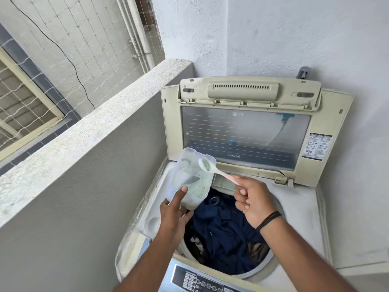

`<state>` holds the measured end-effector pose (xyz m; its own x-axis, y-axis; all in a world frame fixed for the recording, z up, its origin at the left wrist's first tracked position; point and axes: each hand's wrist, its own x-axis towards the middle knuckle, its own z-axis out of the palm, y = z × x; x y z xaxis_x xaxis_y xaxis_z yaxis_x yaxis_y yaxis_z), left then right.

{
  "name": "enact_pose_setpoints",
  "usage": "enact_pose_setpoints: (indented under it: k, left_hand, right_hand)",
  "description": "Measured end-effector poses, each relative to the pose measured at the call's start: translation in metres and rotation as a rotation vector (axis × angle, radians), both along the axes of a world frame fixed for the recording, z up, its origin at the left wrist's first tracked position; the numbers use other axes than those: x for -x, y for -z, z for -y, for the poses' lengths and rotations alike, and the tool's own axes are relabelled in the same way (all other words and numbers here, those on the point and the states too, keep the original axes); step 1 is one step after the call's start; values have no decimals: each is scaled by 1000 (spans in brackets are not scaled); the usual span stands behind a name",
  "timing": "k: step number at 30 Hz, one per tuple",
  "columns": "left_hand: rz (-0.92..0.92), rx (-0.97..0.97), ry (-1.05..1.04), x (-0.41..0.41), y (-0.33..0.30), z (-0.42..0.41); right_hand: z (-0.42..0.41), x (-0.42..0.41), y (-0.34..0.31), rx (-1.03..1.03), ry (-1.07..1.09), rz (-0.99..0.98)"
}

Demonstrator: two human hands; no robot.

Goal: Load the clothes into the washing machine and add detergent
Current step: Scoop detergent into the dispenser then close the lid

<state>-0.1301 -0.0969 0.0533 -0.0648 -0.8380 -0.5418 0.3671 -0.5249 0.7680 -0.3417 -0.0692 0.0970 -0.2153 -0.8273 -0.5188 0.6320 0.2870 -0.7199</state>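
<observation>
A top-loading washing machine [303, 209] stands with its lid [246, 131] raised against the wall. Dark blue clothes [223, 232] fill the drum. My left hand [174, 211] holds a clear plastic container [189, 178] of pale green detergent powder, tilted over the drum's left rim. My right hand [250, 199] pinches the handle of a pale spoon [216, 170]. The spoon's bowl carries a heap of powder and hovers at the container's mouth, above the small tray at the drum's back edge.
A grey parapet wall [88, 131] runs close along the machine's left side. The control panel [200, 281] is at the near edge. White walls close in behind and to the right. A tap [303, 73] sticks out above the lid.
</observation>
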Motion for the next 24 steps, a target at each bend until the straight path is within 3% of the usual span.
enact_pose_setpoints:
  k: [5, 15, 24]
  left_hand:
    - [30, -27, -17, 4, 9, 12]
    - [17, -118, -23, 0, 29, 6]
    - [20, -113, -20, -7, 30, 2]
  right_hand:
    - [7, 26, 8, 9, 84, -46]
    - [4, 45, 71, -143, 160, -399]
    - [-1, 44, 89, -76, -37, -1003]
